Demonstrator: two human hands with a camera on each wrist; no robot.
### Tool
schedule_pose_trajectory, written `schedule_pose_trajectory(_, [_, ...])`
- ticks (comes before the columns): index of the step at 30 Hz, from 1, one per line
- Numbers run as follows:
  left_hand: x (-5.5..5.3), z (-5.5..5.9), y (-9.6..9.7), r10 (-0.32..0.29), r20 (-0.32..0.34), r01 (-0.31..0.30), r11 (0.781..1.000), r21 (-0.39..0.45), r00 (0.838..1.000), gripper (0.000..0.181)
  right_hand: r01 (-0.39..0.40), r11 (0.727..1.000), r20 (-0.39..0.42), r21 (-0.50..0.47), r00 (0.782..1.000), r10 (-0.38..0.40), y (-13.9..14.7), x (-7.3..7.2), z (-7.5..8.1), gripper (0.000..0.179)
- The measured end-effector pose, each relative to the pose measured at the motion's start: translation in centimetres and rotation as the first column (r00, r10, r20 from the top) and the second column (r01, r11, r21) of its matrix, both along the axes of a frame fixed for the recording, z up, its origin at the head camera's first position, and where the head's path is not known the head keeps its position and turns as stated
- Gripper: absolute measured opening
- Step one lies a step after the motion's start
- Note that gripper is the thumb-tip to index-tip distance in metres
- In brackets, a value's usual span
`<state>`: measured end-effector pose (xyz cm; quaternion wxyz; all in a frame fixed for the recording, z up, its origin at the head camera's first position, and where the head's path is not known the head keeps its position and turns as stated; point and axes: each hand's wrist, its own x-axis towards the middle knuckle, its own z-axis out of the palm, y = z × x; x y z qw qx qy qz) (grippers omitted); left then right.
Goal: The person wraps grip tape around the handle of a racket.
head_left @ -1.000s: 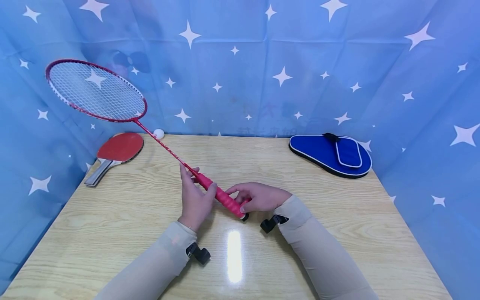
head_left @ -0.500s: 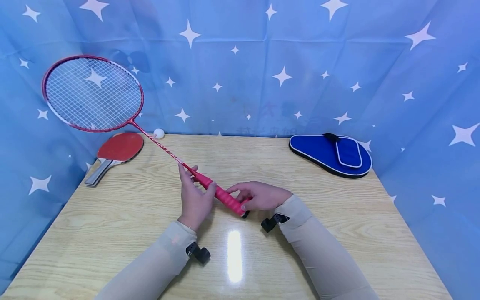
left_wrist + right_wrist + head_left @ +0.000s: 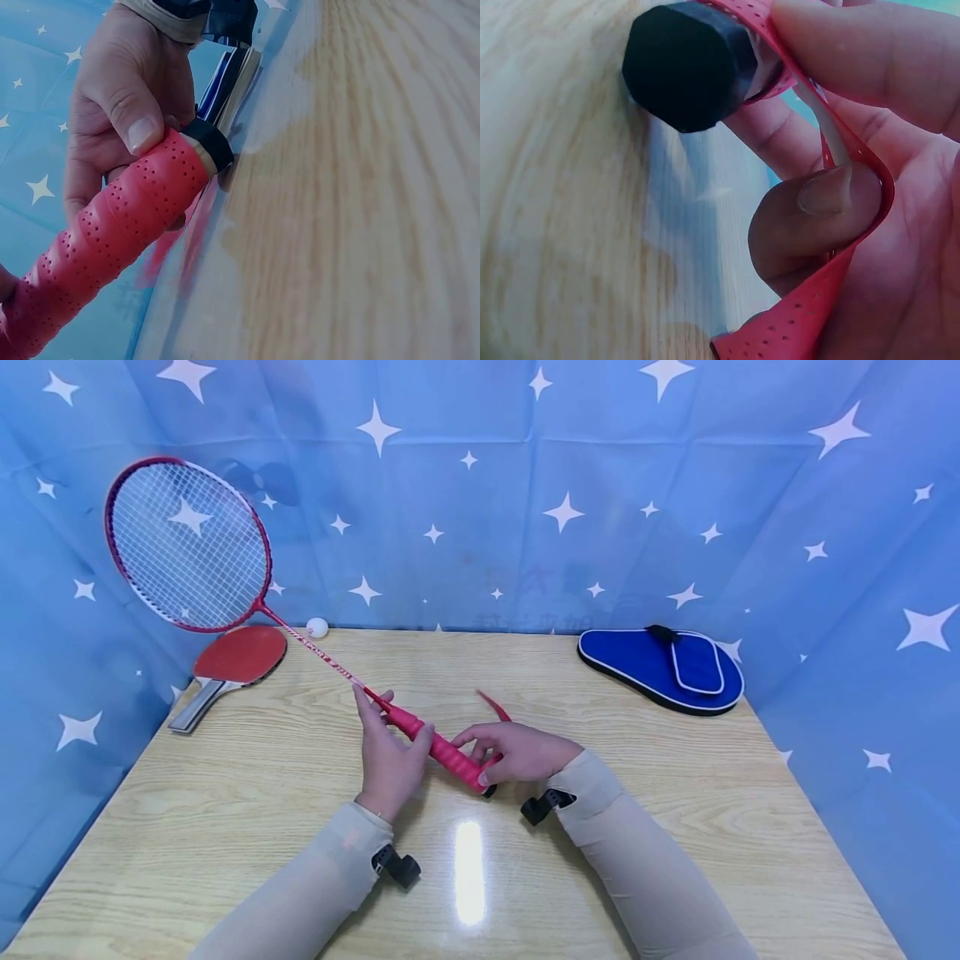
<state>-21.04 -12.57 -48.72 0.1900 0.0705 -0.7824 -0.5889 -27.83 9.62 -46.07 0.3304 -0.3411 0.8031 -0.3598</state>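
A red and white badminton racket (image 3: 191, 543) slants up to the left, its head raised off the table. My left hand (image 3: 392, 760) holds it where the shaft meets the perforated pink handle (image 3: 112, 232). At the butt end, my right hand (image 3: 525, 752) grips a strip of pink grip tape (image 3: 791, 322). That strip runs from the handle, under the thumb and around a curled finger, as the right wrist view shows. Its loose tail sticks up behind the right hand in the head view. The black butt cap (image 3: 686, 71) is bare of tape.
On the wooden table (image 3: 225, 827), a red table tennis bat (image 3: 240, 656) lies at the back left, with a white ball (image 3: 317, 627) near it. A blue bat case (image 3: 637, 664) lies at the back right. A star-patterned curtain (image 3: 480, 510) hangs behind.
The racket has turned about its shaft, so its head looks narrower and tilted differently. A tail of tape now shows above the right hand. Both hands stay nearly in place.
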Motion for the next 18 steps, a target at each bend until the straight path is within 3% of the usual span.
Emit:
schedule_pose_trajectory(12, [-0.09, 0.12, -0.24, -0.015, -0.008, 0.015, 0.999, 0.029, 1.000, 0.126, -0.003, 1.000, 0.092, -0.029, 0.996, 0.005, 0.22, -0.06, -0.24, 0.060])
schedule_pose_trajectory(18, [0.00, 0.15, -0.13, -0.016, -0.017, 0.017, 0.999, 0.042, 1.000, 0.127, 0.016, 1.000, 0.099, -0.006, 0.995, -0.015, 0.11, 0.18, 0.09, 0.061])
